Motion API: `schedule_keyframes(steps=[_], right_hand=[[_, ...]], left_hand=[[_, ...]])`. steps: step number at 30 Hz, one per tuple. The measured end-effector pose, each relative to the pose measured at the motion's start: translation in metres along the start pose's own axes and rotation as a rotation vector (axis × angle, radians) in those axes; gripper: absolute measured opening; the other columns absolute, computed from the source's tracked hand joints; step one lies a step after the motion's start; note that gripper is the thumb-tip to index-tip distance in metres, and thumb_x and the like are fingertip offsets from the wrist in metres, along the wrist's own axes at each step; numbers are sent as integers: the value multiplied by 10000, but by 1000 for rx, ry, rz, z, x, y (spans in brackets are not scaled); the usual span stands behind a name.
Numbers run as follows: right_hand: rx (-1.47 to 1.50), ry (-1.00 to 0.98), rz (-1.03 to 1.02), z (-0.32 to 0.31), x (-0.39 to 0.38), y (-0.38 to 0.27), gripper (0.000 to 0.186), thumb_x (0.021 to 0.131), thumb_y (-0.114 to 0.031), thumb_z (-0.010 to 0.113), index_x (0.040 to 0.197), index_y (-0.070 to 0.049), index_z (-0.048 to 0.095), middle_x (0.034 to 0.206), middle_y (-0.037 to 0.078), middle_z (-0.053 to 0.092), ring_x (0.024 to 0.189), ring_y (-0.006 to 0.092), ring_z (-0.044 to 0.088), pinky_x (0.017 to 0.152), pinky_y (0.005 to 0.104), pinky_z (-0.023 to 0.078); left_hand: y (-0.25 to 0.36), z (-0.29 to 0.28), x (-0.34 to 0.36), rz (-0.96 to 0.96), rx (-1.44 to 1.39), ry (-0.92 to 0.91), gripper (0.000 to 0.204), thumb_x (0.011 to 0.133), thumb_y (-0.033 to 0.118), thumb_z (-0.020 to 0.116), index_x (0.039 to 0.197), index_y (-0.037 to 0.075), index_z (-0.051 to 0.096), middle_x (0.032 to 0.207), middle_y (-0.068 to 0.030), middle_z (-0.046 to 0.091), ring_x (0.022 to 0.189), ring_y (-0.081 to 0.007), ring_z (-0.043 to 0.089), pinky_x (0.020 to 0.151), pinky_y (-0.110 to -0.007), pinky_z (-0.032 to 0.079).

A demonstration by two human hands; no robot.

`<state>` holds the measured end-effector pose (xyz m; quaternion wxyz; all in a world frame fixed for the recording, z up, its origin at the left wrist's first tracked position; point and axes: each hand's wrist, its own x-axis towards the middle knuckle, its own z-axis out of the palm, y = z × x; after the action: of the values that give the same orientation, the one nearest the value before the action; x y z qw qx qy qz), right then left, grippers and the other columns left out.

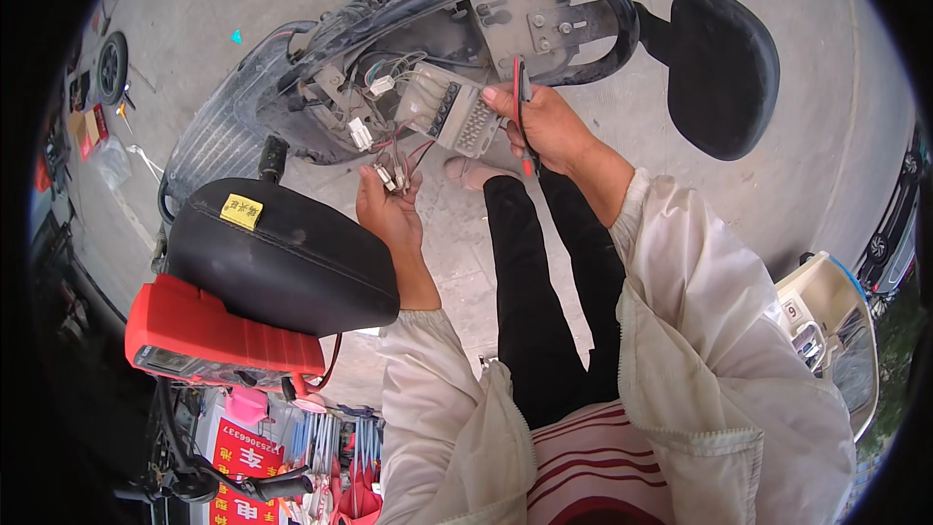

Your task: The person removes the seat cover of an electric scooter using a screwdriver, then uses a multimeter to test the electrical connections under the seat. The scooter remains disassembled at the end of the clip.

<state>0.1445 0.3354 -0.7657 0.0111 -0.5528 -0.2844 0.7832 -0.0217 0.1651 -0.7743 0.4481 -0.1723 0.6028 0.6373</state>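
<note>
An electric scooter's body lies opened up in front of me, its wiring exposed. A grey controller box (469, 126) with a finned face and a row of dark terminals is out at the end of its wires. My right hand (559, 136) is closed around red and black test probes (526, 122), its thumb against the box's right edge. Just left of the box, my left hand (394, 224) is closed on a bunch of wire connectors (392, 177). Two white plug connectors (361, 134) sit among the wires above it.
A red multimeter (224, 335) rests beside the black scooter seat (282, 253) at lower left. The scooter's black tube frame (622, 34) carries a black pad (724, 73) at right. A wheel (113, 68) and an open box (87, 131) lie far left. A cream scooter part (826, 331) stands at right.
</note>
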Motion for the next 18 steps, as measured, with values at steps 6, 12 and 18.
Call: schedule_keyframes(steps=[6, 12, 18], right_hand=[[104, 30, -86, 4, 0, -1, 437, 860, -437, 696, 800, -14, 602, 585, 23, 487, 462, 114, 437, 407, 291, 381], [98, 40, -66, 6, 0, -3, 430, 863, -430, 694, 837, -7, 617, 605, 23, 491, 468, 114, 438, 408, 292, 383], [116, 52, -34, 5, -2, 3, 414, 880, -394, 686, 986, 0, 617, 647, 16, 504, 479, 104, 438, 414, 279, 387]], left_hand=[[5, -6, 2, -12, 98, -38, 389, 1013, 355, 458, 1116, -12, 531, 1033, -157, 649, 908, -242, 672, 749, -346, 579], [3, -5, 3, 45, 120, -90, 373, 1018, 336, 449, 1137, -11, 517, 1058, -146, 633, 892, -226, 662, 736, -334, 575], [5, 30, 3, 452, 553, 105, 400, 1006, 282, 484, 1278, -11, 462, 1111, -119, 604, 937, -182, 624, 803, -291, 521]])
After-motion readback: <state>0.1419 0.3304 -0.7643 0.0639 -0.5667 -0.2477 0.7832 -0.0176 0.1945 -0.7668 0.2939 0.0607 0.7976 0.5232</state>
